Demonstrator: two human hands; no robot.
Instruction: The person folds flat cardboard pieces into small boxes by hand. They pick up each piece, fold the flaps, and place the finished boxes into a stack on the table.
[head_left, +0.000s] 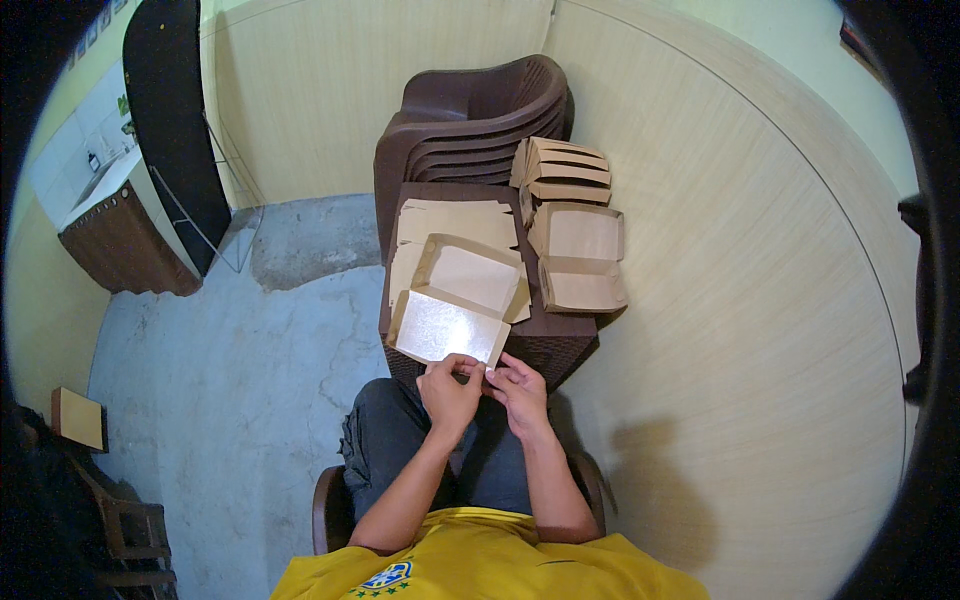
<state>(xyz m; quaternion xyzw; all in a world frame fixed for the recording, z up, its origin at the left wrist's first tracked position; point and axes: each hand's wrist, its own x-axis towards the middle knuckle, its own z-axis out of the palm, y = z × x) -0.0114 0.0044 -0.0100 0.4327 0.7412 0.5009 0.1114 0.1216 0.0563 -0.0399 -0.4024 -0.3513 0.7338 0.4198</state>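
While the person sits with knees up against the brown stool (560, 345), both hands work at the near edge of a flat paper box blank (447, 328) whose pale shiny inner face is turned up. That blank lies at the stool's near left corner, its far edge resting on the pile of unfolded blanks (455, 222) that covers the stool's left half. The left hand (449, 388) is curled, its fingertips pinching the blank's near edge; the right hand (519, 388) sits just beside it, fingers bent and nipping the near right corner of the same blank. On the stool's right half lie folded open boxes (580, 260), and more of them are stacked at its far right corner, against a stack of brown plastic chairs (470, 125) standing just beyond the stool.
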